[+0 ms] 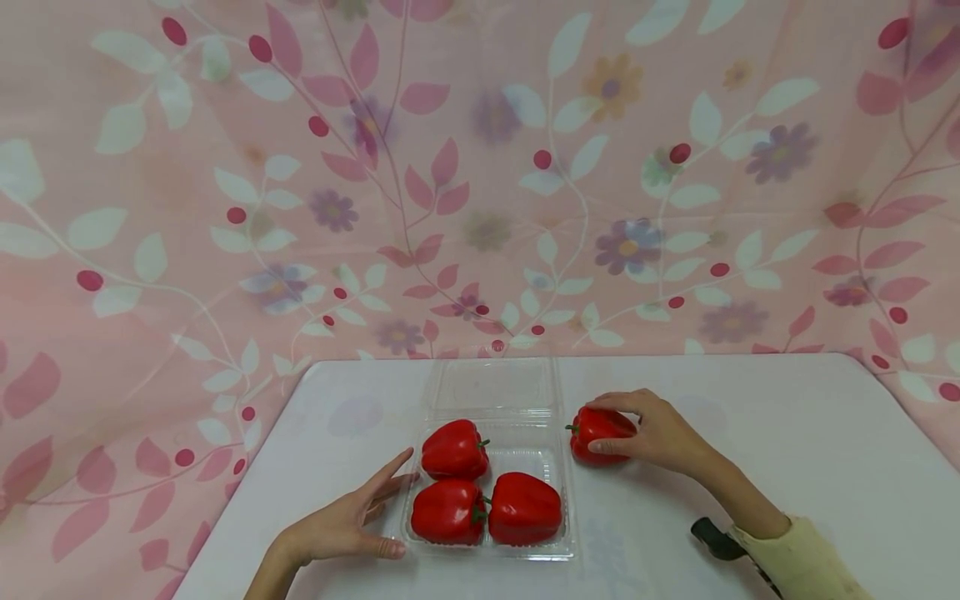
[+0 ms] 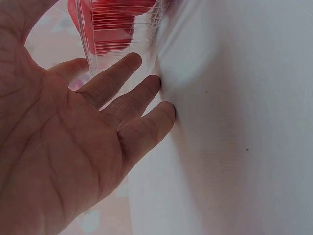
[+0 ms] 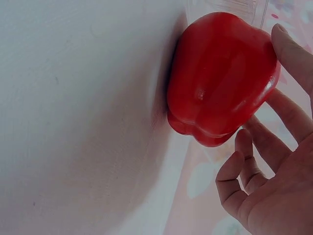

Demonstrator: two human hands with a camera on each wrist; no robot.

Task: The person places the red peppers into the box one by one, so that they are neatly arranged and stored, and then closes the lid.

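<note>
Three red bell peppers, one at the back left (image 1: 452, 450), one at the front left (image 1: 442, 510) and one at the front right (image 1: 527, 510), lie in a clear plastic clamshell box (image 1: 567, 508). The box's back right corner holds no pepper. Beside its left wall is my left hand (image 1: 333, 525), fingers spread and thumb at the front corner. To the right of the box, my right hand (image 1: 663, 433) grips a fourth bell pepper (image 3: 220, 73) between thumb and fingers. This pepper lies on its side at the tabletop, its green stem toward the box.
The box's clear lid (image 1: 495, 387) is folded back flat toward the far edge of the white table (image 1: 787, 450). A dark strap-like object (image 1: 716, 539) sits by the right sleeve. Behind the table hangs a pink floral curtain (image 1: 480, 208).
</note>
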